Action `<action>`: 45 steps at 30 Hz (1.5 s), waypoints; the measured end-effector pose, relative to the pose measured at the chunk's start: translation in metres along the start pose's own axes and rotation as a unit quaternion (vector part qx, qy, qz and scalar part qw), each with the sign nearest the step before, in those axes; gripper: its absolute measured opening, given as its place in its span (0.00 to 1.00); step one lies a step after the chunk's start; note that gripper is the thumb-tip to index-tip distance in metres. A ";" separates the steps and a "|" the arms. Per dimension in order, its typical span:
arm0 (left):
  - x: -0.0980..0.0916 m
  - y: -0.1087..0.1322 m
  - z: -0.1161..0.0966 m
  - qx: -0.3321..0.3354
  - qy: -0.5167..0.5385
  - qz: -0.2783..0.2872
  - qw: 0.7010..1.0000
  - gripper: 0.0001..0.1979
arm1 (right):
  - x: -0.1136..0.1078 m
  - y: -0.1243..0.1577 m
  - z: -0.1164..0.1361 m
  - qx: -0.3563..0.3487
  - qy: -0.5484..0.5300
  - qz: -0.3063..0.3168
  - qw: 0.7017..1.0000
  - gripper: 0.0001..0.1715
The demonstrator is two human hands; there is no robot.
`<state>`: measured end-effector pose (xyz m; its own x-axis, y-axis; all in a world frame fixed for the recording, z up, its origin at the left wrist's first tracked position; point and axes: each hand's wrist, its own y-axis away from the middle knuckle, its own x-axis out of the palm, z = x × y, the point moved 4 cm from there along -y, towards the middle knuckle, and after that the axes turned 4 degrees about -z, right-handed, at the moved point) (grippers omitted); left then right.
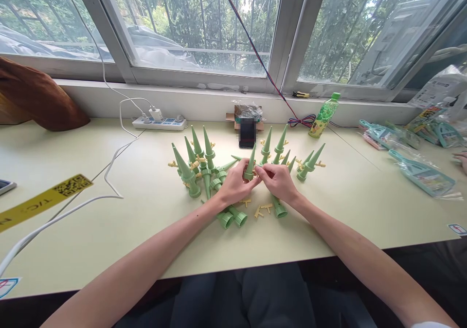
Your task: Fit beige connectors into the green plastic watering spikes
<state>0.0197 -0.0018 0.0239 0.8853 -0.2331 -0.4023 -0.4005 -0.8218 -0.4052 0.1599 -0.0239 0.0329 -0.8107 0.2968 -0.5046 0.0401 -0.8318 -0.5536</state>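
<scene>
So the left hand has a light-green plastic cone spike gripped upright above the pale yellow counter; right hand is pinched narrow at its collar, can't tell on what.

There are a dozen-plus green spikes, three loose yellow valves, one bottle.

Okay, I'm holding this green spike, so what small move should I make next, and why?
The upright spikes nearby carry yellow pieces at their sides, and your right hand is at the lower part of the green spike your left hand holds. So I'd probably press one firmly into its side; whether one is already seated is hard to see.
</scene>
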 end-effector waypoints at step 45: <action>0.003 0.003 -0.004 -0.005 0.022 0.033 0.999 0.08 | 0.005 0.003 -0.001 -0.022 -0.030 0.049 0.998 0.26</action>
<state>0.0219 -0.0072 0.0244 0.8668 -0.3100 -0.3907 -0.4565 -0.8086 -0.3711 0.1565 -0.0247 0.0279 -0.8350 0.1857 -0.5180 0.1451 -0.8337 -0.5328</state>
